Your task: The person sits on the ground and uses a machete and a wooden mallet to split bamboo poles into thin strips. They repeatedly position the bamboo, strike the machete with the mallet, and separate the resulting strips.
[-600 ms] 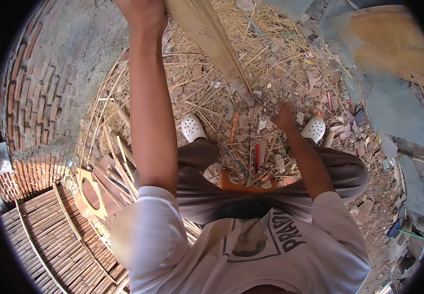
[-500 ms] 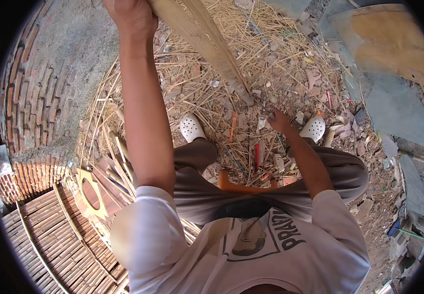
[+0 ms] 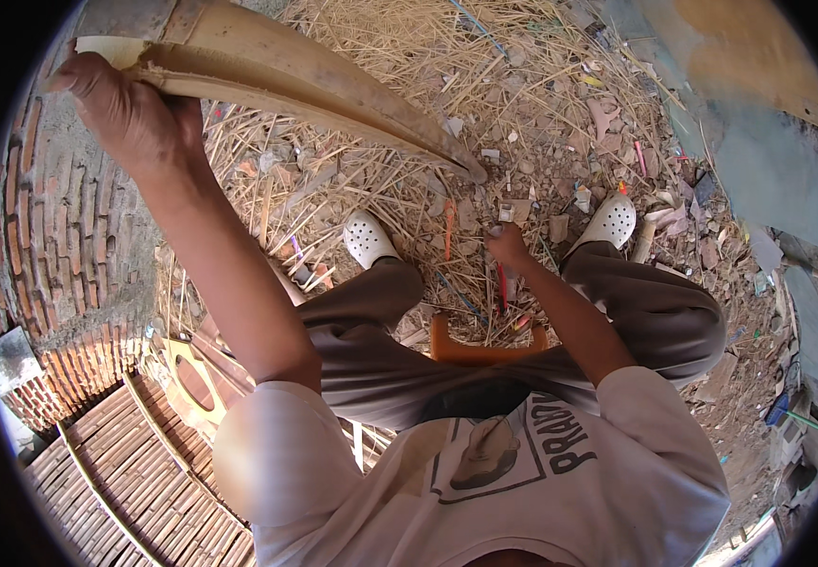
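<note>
My left hand (image 3: 130, 113) is raised at the upper left, gripping the thick end of a long curved tan bamboo piece (image 3: 324, 90) whose tip rests on the straw-covered ground (image 3: 409, 180). My right hand (image 3: 506, 244) reaches down between my knees, fingers closed low over the ground by a thin red stick (image 3: 501, 283); whether it grips it I cannot tell. I sit on an orange stool (image 3: 480, 352), white perforated clogs (image 3: 368, 238) on both feet.
A brick wall (image 3: 59, 236) curves along the left. Woven bamboo panels (image 3: 116, 482) and a wooden frame with a round hole (image 3: 191, 378) lie at lower left. Grey slabs (image 3: 777, 180) and debris sit on the right.
My left hand has swung the bamboo's thick end leftward, so the piece now lies more level. My right hand has shifted slightly left, still low over the ground.
</note>
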`<action>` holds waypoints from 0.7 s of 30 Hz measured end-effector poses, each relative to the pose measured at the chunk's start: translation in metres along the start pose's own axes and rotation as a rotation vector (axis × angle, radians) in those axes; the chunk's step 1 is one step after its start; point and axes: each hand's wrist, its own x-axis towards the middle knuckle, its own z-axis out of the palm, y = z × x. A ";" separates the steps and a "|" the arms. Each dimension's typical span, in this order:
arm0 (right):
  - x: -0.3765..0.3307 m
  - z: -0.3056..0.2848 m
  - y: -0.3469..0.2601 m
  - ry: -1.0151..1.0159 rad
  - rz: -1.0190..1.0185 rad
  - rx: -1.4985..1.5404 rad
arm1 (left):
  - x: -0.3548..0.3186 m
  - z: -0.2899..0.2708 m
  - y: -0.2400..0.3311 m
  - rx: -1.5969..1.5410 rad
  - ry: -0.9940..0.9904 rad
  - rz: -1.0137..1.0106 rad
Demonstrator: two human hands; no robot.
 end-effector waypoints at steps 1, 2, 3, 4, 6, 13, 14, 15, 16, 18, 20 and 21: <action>0.008 -0.002 0.005 -0.073 0.056 0.055 | -0.003 0.003 0.002 -0.019 -0.014 -0.016; 0.015 -0.006 0.007 -0.144 0.108 0.109 | -0.007 0.011 0.008 0.020 -0.023 -0.031; 0.016 -0.005 0.009 -0.176 0.132 0.192 | -0.008 0.007 0.005 -0.004 -0.011 -0.044; 0.014 0.000 0.006 -0.212 0.151 0.276 | -0.008 -0.008 -0.001 -0.023 0.000 -0.054; 0.009 0.008 -0.008 -0.311 0.151 0.418 | -0.007 -0.037 -0.017 -0.058 0.029 -0.090; 0.002 0.028 -0.025 -0.437 0.191 0.592 | 0.003 -0.108 -0.051 -0.186 0.144 -0.197; 0.004 0.029 -0.026 -0.373 0.178 0.522 | 0.002 -0.098 -0.051 -0.153 0.184 -0.164; 0.006 0.026 -0.026 -0.326 0.194 0.453 | -0.001 -0.088 -0.047 -0.164 0.178 -0.165; 0.004 0.022 -0.029 -0.283 0.211 0.385 | -0.005 -0.078 -0.040 -0.171 0.172 -0.168; -0.007 0.014 -0.037 -0.216 0.246 0.270 | -0.009 -0.104 -0.032 -0.371 0.026 -0.186; -0.005 0.010 -0.023 -0.265 0.251 0.219 | -0.022 -0.070 -0.004 -0.343 0.030 -0.138; -0.004 0.011 -0.015 -0.282 0.251 0.193 | -0.029 -0.052 0.008 -0.335 0.033 -0.111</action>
